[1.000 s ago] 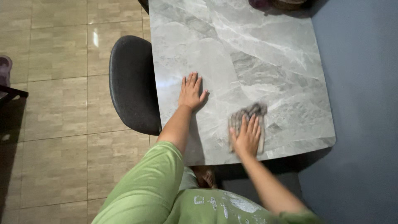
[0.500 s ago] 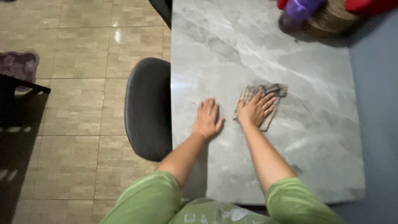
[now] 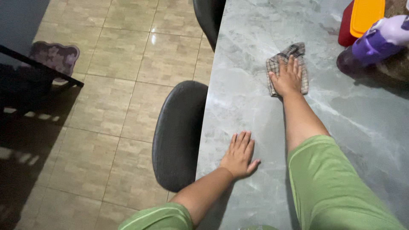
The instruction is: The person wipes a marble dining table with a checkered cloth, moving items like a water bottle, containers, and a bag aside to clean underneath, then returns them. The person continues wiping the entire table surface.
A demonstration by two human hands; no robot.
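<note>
On the grey marble-look worktop (image 3: 255, 106), the right hand (image 3: 288, 78) lay flat on a small checked brown-and-white cloth (image 3: 284, 64). Its grip was released, with the fingers spread and pressing down on the cloth, not closed around it. The cloth sat far out along the worktop, just past the reach of a bent arm, so the right arm was stretched long. One corner of the cloth stuck out beyond the fingertips.

The cloth looked thin, soft and light. It would likely bend and bunch up easily, and it could slide fast on the smooth, shiny stone. A flat palm on its middle seemed the best way to hold it down, or a pinch at the loose corner to lift it. It would not break.

The left hand (image 3: 238, 155) rested flat on the worktop near its edge, well apart from the cloth. Its grip was released too, and it held nothing.

Near the cloth, toward the far right, stood a purple plastic bottle (image 3: 377, 40) lying tilted, and a red box with a yellow lid (image 3: 360, 19). Beside the worktop, a black round-backed chair (image 3: 179, 134) stood tucked close. Beyond it lay the tan tiled floor (image 3: 123, 85) and a small purple mat (image 3: 55, 55).
</note>
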